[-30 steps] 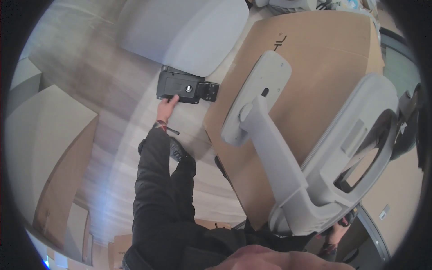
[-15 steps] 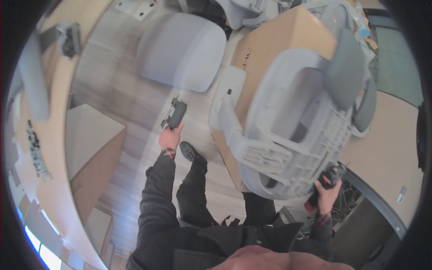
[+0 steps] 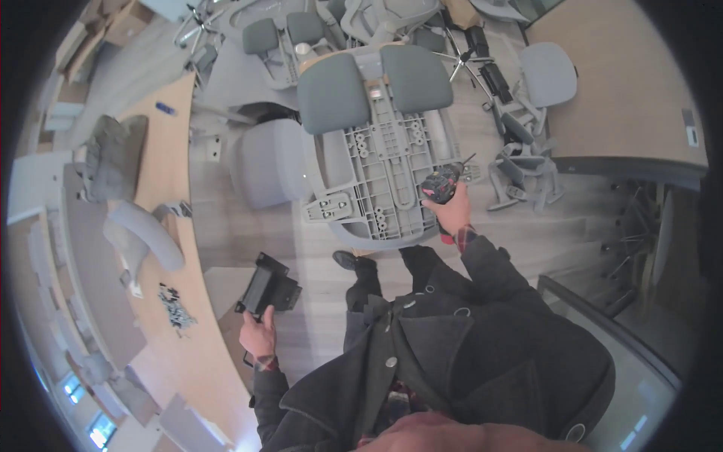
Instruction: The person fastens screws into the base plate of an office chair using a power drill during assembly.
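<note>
My right hand is wrapped round a black and red cordless drill, its bit pointing up and to the right. The drill is over the right edge of a grey plastic chair back. That ribbed frame has two grey-green pads at its far end and an armrest bracket at its left. In my left hand is a black chair mechanism, gripped at its near end. It hangs beside the long wooden table, away from the chair back.
Several screws lie heaped on the left table, near a grey armrest part. A grey seat stands left of the chair back. Chair parts lie on the floor to the right. Another table bounds the right side.
The view has turned and widened. My left hand, with the black mechanism, is now beside the left table. The drill in my right hand is now over the chair back's right edge.
</note>
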Tool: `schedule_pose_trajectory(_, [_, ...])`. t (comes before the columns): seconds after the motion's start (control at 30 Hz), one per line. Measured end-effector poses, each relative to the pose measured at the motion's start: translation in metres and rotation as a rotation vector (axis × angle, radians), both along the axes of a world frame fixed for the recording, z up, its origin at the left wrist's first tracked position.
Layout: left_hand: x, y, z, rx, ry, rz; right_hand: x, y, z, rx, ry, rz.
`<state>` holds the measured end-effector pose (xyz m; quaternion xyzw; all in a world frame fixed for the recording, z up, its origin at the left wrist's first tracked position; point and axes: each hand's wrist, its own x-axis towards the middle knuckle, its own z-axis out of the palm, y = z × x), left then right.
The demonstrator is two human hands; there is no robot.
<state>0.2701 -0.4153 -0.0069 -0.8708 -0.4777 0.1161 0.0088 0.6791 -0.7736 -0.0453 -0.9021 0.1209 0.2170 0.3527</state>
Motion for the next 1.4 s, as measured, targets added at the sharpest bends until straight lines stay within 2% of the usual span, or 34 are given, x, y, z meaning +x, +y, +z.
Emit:
schedule_pose_trajectory(0.07, [0.015, -0.014, 0.045, 0.026, -0.058, -0.212, 0.001, -0.012, 0.008, 0.076, 0.014, -0.014])
schedule_pose_trajectory(0.17, [0.05, -0.033, 0.102, -0.04, -0.03, -0.373, -0.003, -0.035, 0.031, 0.134, 0.026, -0.031])
schedule_pose_trajectory(0.2, [0.065, -0.038, 0.114, -0.056, -0.023, -0.402, -0.001, -0.042, 0.039, 0.145, 0.023, -0.035])
schedule_pose_trajectory(0.3, [0.113, -0.057, 0.131, 0.065, -0.152, -0.714, 0.001, -0.073, 0.048, 0.218, 0.024, -0.006])
schedule_pose_trajectory(0.5, [0.202, -0.109, 0.144, -0.179, -0.222, -0.68, -0.01, -0.126, 0.043, 0.486, -0.192, -0.011])
schedule_pose_trajectory(0.57, [0.237, -0.124, 0.151, -0.33, -0.162, -0.594, -0.01, -0.136, 0.039, 0.51, -0.164, -0.02])
schedule_pose_trajectory(0.7, [0.282, -0.132, 0.11, -0.531, -0.261, -0.575, -0.006, -0.15, 0.028, 0.568, -0.185, -0.032])
schedule_pose_trajectory(0.8, [0.305, -0.129, 0.08, -0.687, -0.301, -0.588, -0.008, -0.158, 0.022, 0.512, -0.308, -0.015])
schedule_pose_trajectory(1.0, [0.36, -0.098, 0.025, -0.875, -0.121, -0.613, -0.027, -0.171, 0.018, 0.424, -0.318, -0.138])
schedule_pose_trajectory(1.1, [0.39, -0.093, 0.029, -0.93, -0.028, -0.633, -0.05, -0.168, -0.005, 0.281, -0.352, -0.159])
schedule_pose_trajectory(1.17, [0.405, -0.087, 0.018, -0.901, 0.011, -0.636, -0.055, -0.149, 0.022, 0.411, -0.3, -0.19])
schedule_pose_trajectory(1.3, [0.421, -0.074, -0.015, -0.877, 0.034, -0.69, -0.084, -0.116, -0.011, 0.507, -0.414, -0.187])
schedule_pose_trajectory(1.4, [0.427, -0.07, -0.032, -0.899, 0.005, -0.686, -0.1, -0.088, 0.006, 0.756, -0.24, -0.225])
